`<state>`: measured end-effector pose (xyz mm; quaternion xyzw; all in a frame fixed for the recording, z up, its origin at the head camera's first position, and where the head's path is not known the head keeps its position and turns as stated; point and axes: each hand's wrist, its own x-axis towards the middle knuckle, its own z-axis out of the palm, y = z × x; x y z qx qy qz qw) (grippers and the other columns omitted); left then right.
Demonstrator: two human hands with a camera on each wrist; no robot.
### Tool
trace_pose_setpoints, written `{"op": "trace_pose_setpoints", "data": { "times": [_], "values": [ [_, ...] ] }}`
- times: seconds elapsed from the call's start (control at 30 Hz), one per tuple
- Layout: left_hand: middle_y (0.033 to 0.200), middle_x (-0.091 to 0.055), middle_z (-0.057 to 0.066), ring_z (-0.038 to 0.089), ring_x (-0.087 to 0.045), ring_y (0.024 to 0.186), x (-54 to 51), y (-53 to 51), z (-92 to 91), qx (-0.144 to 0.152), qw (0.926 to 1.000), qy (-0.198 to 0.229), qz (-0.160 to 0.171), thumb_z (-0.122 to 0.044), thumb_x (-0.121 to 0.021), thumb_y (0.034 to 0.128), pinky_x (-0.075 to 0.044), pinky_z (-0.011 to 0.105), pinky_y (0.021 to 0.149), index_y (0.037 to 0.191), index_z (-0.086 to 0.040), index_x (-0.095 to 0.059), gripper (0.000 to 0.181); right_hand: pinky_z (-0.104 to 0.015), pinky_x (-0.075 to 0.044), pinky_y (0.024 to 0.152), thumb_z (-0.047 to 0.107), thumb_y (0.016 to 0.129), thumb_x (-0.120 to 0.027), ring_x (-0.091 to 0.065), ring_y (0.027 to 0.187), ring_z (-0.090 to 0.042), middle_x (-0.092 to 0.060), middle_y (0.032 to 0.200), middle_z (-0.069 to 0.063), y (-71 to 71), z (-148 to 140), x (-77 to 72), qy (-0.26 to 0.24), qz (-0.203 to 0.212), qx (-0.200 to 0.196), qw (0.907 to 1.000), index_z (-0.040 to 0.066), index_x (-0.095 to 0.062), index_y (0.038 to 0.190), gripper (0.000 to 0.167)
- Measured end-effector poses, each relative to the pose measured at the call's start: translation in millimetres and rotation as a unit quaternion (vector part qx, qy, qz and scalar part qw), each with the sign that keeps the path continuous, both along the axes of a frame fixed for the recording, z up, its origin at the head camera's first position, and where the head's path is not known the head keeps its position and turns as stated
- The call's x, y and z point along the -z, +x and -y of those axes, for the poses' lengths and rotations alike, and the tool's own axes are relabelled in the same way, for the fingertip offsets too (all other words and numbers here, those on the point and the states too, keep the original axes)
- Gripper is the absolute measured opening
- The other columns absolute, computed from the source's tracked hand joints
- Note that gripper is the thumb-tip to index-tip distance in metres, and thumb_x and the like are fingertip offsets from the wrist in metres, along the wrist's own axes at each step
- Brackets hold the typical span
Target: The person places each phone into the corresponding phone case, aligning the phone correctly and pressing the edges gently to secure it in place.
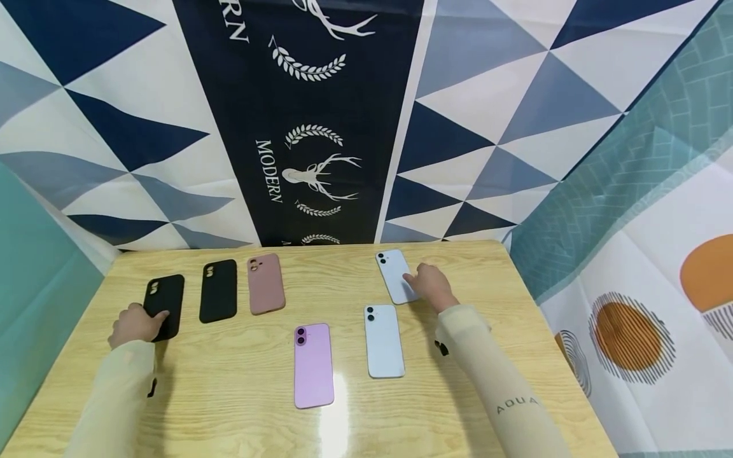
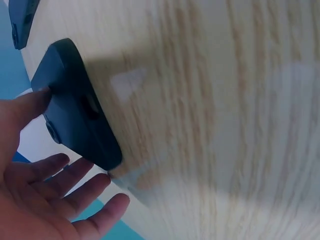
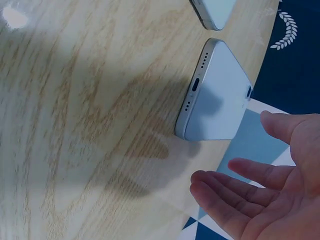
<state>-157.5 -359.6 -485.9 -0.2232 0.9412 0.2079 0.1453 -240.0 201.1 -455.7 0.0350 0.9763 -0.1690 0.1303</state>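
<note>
My left hand (image 1: 136, 326) is at the leftmost black phone case (image 1: 167, 302). In the left wrist view its thumb touches the case's back, and the fingers are spread loosely beside the edge. My right hand (image 1: 433, 286) is at the lower right edge of a pale blue phone (image 1: 394, 272), back side up; in the right wrist view the fingers stand apart from the phone, holding nothing. Closer to the viewer lie a second pale phone (image 1: 384, 343) and a lilac phone (image 1: 313, 369). A second black case (image 1: 219, 294) and a pink case (image 1: 266, 286) lie right of the left hand.
The phones and cases lie flat on a light wood-grain table (image 1: 240, 388). A patterned cloth (image 1: 321, 95) hangs behind its back edge. Fabric also hangs along the left side (image 1: 40, 280) and the right side (image 1: 578, 267). A bright reflection shows on the tabletop near the lilac phone.
</note>
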Motion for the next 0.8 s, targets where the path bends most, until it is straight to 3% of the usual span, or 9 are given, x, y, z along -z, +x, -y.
{"op": "trace_pose_setpoints", "data": {
  "times": [0.27, 0.37, 0.47, 0.57, 0.67, 0.8],
  "values": [
    [0.107, -0.050, 0.044, 0.054, -0.054, 0.087, -6.1, 0.4, -4.4, 0.009, 0.9999, -0.004, -0.013, -0.039, -0.050, 0.0937, -0.048, 0.050, 0.058, 0.115, 0.024, -0.044, 0.066, -0.046, -0.049, 0.093, 0.036, 0.095, -0.050, -0.058, 0.109, -0.037, -0.057, 0.124, -0.026, -4.6, 3.0, 2.7, 0.006, 0.009, 0.008, 0.9999, -0.009, -0.051, 0.125, 0.054],
    [0.105, -0.050, 0.045, 0.054, -0.054, 0.086, -6.2, -0.3, -4.4, 0.007, 0.9998, 0.002, -0.017, -0.037, -0.052, 0.0930, -0.049, 0.049, 0.057, 0.114, 0.025, -0.045, 0.065, -0.039, -0.053, 0.079, 0.037, 0.095, -0.052, -0.062, 0.092, -0.031, -0.063, 0.107, -0.023, -6.3, 4.3, 5.4, 0.008, 0.016, 0.011, 0.9998, -0.008, -0.056, 0.114, 0.049],
    [0.107, -0.048, 0.046, 0.055, -0.053, 0.088, -6.2, -1.5, -4.9, 0.000, 0.9998, 0.008, -0.018, -0.034, -0.053, 0.0927, -0.050, 0.050, 0.059, 0.115, 0.026, -0.043, 0.064, -0.030, -0.046, 0.059, 0.038, 0.094, -0.054, -0.055, 0.068, -0.021, -0.059, 0.078, -0.012, -7.9, 6.0, 8.4, 0.005, 0.028, 0.017, 0.9994, -0.002, -0.059, 0.090, 0.041],
    [0.111, -0.044, 0.047, 0.058, -0.049, 0.094, -6.8, -2.2, -6.5, -0.009, 0.9998, 0.014, -0.015, -0.033, -0.053, 0.0927, -0.050, 0.053, 0.064, 0.118, 0.026, -0.041, 0.066, -0.025, -0.036, 0.051, 0.039, 0.094, -0.054, -0.045, 0.058, -0.016, -0.048, 0.063, -0.004, -9.6, 7.6, 11.2, 0.009, 0.035, 0.022, 0.9991, 0.005, -0.054, 0.072, 0.040],
    [0.115, -0.040, 0.049, 0.060, -0.044, 0.100, -8.4, -2.4, -8.2, -0.013, 0.9996, 0.019, -0.013, -0.032, -0.053, 0.0929, -0.048, 0.057, 0.074, 0.120, 0.027, -0.038, 0.067, -0.024, -0.034, 0.050, 0.040, 0.093, -0.054, -0.045, 0.058, -0.016, -0.047, 0.062, -0.003, -10.6, 9.3, 13.4, 0.014, 0.031, 0.025, 0.9991, 0.007, -0.054, 0.069, 0.042],
    [0.118, -0.037, 0.049, 0.061, -0.040, 0.103, -10.1, -3.2, -8.2, -0.016, 0.9996, 0.021, -0.012, -0.031, -0.052, 0.0930, -0.044, 0.061, 0.082, 0.122, 0.027, -0.036, 0.067, -0.025, -0.036, 0.053, 0.040, 0.093, -0.054, -0.048, 0.063, -0.018, -0.052, 0.067, -0.006, -12.4, 12.3, 15.3, 0.017, 0.027, 0.026, 0.9991, 0.002, -0.061, 0.076, 0.043]
  ]
}}
